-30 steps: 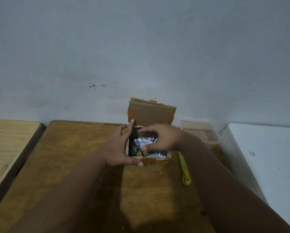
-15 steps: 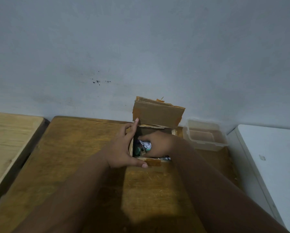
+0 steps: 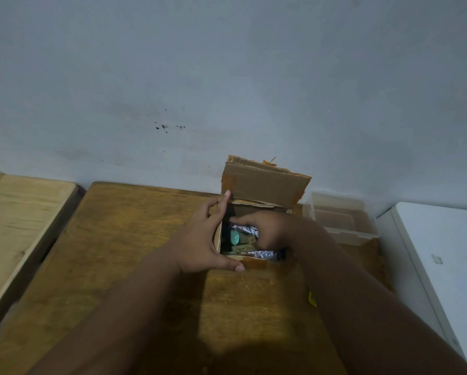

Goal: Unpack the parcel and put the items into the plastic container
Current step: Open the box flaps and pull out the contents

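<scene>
A plain grey wall (image 3: pixel 227 77) backs our brown wooden worktop (image 3: pixel 135 239), and the cardboard parcel (image 3: pixel 264 185) stands at the worktop's far edge, touching that wall. We take the parcel as our landmark. Its long axis runs left to right along the wall; its mouth faces up and its lid flap stands raised at the back, tilted slightly toward us. Our left hand (image 3: pixel 202 239) lies spread open against the parcel's left wall, thumb along the near rim. Our right hand (image 3: pixel 270 230) is inside the mouth, fingers curled among white printed wrappers (image 3: pixel 264 253) and a teal round item (image 3: pixel 235 236); we cannot tell whether it grips anything. Right of the parcel, just beside it, sits the clear plastic container (image 3: pixel 343 234), open-topped, near the worktop's right edge. Nearer than the parcel, a scrap of yellow (image 3: pixel 311 298) shows beside our right forearm. Left of the parcel the worktop lies bare.
</scene>
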